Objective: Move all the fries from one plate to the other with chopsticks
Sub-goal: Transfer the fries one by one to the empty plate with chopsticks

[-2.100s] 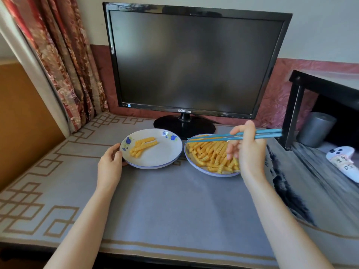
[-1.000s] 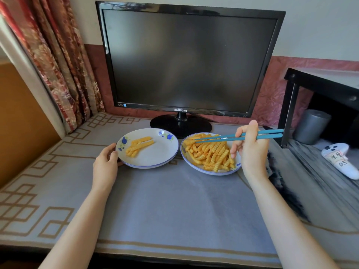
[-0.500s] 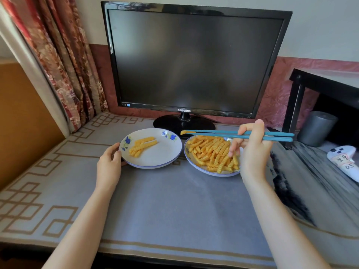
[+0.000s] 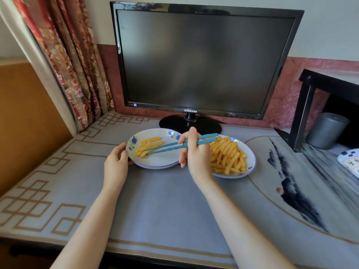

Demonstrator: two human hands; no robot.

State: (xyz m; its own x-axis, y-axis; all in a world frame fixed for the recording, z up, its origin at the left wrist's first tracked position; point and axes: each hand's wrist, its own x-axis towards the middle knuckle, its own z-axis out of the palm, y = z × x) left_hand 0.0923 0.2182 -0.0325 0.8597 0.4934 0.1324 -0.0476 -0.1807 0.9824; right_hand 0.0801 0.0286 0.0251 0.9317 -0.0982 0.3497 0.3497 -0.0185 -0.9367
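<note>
Two white plates with blue flowers stand side by side before the monitor. The right plate (image 4: 251, 155) carries a heap of crinkle-cut fries (image 4: 227, 156). On the left plate (image 4: 165, 162) lies a small cluster of fries (image 4: 148, 145). My right hand (image 4: 196, 156) grips a pair of blue chopsticks (image 4: 174, 146), whose tips reach left down into that small cluster at a fry. Whether the tips still pinch the fry, I cannot tell. My left hand (image 4: 116, 166) rests against the left plate's rim, fingers curled on the edge.
A black monitor (image 4: 202, 61) on a round stand (image 4: 190, 125) rises right behind the plates. A patterned curtain (image 4: 68, 61) hangs at the left. At the right stand a black shelf (image 4: 310, 94), a grey cylinder (image 4: 326, 131) and a white controller (image 4: 349, 162).
My right hand swung the chopsticks with one fry from above the right plate over to the left plate, tips now lowered among the few fries there. The left hand stayed put.
</note>
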